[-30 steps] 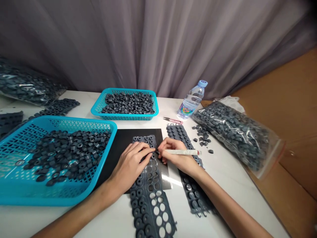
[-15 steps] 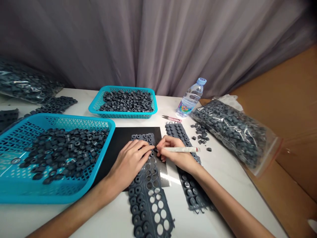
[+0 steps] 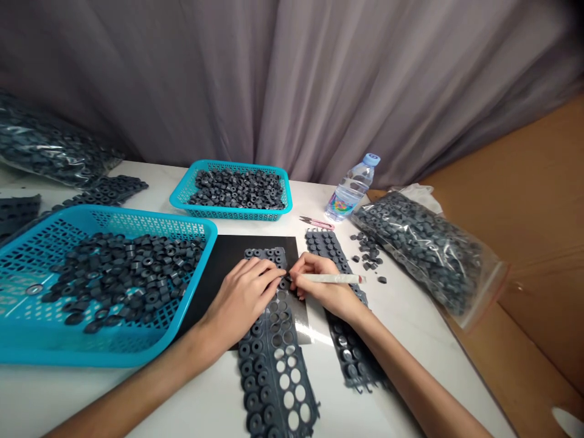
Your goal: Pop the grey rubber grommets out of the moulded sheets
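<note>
A dark grey rubber sheet (image 3: 298,365) of moulded round parts runs from the table's front edge up onto a black mat (image 3: 219,261). Rings fill its left side, while part of its right side is punched with bare holes. Across its upper part lies my left hand (image 3: 246,289), thumb and index finger pressed together on the sheet beside a ring. My right hand (image 3: 322,283) is closed around a slim pen-like tool (image 3: 335,278) with a whitish wrapped handle. The tool's tip meets the sheet close to my left fingertips; its exact shape is hidden by the fingers.
A second rubber sheet (image 3: 326,243) lies under my right forearm. Blue baskets of loose rings stand left (image 3: 191,304) and behind (image 3: 287,204). Thread snips (image 3: 318,223), a water bottle (image 3: 351,188), loose pieces (image 3: 367,249) and a filled bag (image 3: 424,249) are at right.
Both hands stay at nearly the same spot on the sheet, with my left fingertips shifted slightly toward the right. The whole view has tilted a little.
</note>
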Demonstrator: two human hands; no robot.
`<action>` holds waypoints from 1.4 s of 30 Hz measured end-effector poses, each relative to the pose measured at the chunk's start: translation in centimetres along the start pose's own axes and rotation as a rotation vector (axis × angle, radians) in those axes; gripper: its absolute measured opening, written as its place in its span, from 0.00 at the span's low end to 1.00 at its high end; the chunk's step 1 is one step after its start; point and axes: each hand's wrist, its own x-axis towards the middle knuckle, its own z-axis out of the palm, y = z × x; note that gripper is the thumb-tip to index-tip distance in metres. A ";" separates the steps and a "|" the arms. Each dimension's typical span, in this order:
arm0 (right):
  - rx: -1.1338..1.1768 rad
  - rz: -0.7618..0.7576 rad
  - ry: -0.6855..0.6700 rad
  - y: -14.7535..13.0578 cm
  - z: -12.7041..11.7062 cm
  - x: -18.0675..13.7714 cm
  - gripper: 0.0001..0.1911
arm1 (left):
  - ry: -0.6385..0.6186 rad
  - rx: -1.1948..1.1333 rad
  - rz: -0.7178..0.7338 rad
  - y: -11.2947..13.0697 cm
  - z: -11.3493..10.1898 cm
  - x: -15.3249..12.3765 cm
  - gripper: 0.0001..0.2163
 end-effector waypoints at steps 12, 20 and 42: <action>-0.062 -0.025 -0.002 0.2 0.0 -0.2 0.02 | -0.031 0.026 0.112 -0.4 0.1 0.4 0.10; -0.095 -0.013 0.038 0.1 0.6 -0.3 0.02 | 0.224 -0.396 -0.258 0.1 1.0 0.0 0.07; -0.161 -0.213 0.183 -1.2 0.5 -2.5 0.11 | 0.051 -1.679 -0.585 2.7 -1.6 -0.9 0.08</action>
